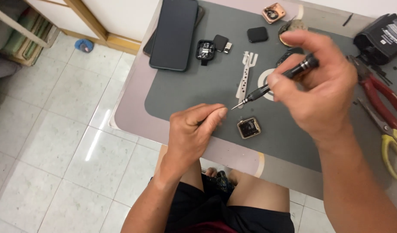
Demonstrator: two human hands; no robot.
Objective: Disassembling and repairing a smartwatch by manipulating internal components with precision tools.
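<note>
A dark phone (173,32) lay face down well beyond the left hand (192,131). That hand was curled nearly closed, fingertips pinched together; whether they held anything could not be told. The screwdriver (274,84) tip sat just beside those fingertips. A square gold watch case (249,127) lay between the hands on the grey mat (215,92). The right hand (321,92) gripped the screwdriver handle. Red pliers (382,97) lay right of it.
</note>
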